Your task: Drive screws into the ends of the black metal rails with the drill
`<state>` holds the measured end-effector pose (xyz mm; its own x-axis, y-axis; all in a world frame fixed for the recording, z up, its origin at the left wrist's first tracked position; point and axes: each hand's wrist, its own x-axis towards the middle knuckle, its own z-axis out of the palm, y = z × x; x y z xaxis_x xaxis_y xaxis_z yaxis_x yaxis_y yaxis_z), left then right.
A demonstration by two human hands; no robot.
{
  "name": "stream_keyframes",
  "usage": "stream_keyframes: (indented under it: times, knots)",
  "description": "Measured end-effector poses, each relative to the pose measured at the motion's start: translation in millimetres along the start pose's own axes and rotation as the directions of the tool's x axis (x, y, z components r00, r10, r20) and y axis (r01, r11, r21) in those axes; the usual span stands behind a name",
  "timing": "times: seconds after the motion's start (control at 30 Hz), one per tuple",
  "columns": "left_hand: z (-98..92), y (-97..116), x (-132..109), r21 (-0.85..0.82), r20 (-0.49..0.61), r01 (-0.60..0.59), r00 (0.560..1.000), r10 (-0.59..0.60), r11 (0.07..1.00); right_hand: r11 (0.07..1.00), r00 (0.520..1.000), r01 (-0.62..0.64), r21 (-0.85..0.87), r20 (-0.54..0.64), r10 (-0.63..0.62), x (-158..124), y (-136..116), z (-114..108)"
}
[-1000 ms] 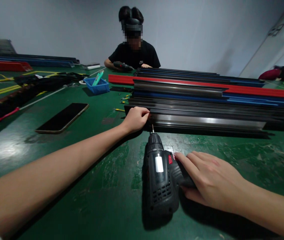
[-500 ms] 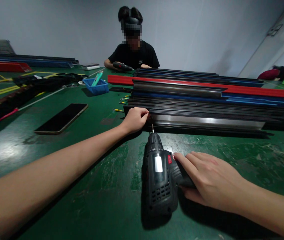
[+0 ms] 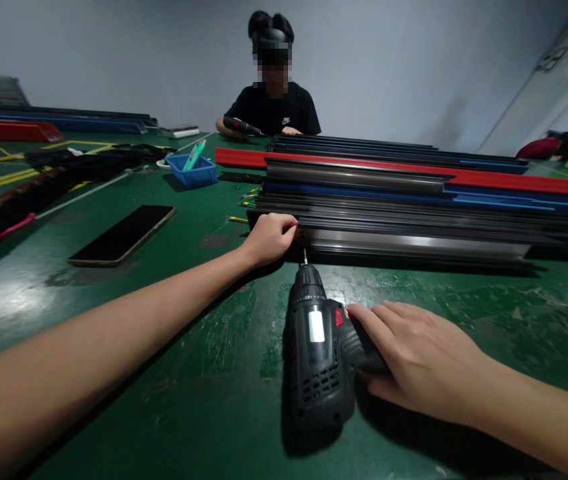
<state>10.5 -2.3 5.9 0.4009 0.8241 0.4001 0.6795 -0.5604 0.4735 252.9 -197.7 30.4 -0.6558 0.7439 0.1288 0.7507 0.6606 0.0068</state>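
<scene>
With the right hand (image 3: 414,353) wrapped around the drill (image 3: 318,373), just in front of the left end of the nearest strip (image 3: 414,245), it seems best to keep the bit (image 3: 305,257) straight and the left hand (image 3: 270,239), whose hold I cannot tell, clear of it.

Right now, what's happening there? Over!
Right hand gripping cordless drill. Left hand at left end of nearest profile. Drill bit facing it. Smartphone left, out of way.
</scene>
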Motion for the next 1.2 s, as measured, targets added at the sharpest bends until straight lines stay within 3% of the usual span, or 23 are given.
stream_keyframes:
  times: [0.2,0.4,0.63,0.8,1.07,1.2]
  knots:
    - [-1.9,-2.8,2.6,-0.084,0.023,-0.026,0.999,0.028,0.996,0.996,0.991,-0.087,0.035,0.109,0.083,5.1,-4.6,-6.0]
    - [-4.4,-2.8,-1.8,-0.068,-0.044,0.051,0.998,-0.054,0.996,0.99,0.979,-0.127,0.055,0.168,0.116,18.0,-10.4,-13.6]
    - [-5.0,1.8,-6.4,-0.051,-0.078,0.085,0.993,-0.089,0.995,0.994,0.971,-0.086,0.067,0.231,0.068,42.1,-21.6,-24.4]
    - [-6.2,-5.6,-3.9,-0.056,-0.046,0.09,0.995,-0.093,0.994,0.997,0.967,0.001,0.078,0.255,-0.021,51.5,-14.8,-27.0]
    - [-10.2,-14.1,-1.0,-0.074,0.006,0.076,0.997,-0.076,0.994,0.998,0.959,-0.019,0.065,0.283,0.0,55.4,-5.1,-28.0]
    - [-10.1,-11.1,-1.8,-0.075,0.001,0.088,0.996,-0.089,0.993,0.999,0.934,-0.006,0.043,0.358,-0.01,67.1,-6.4,-30.7]
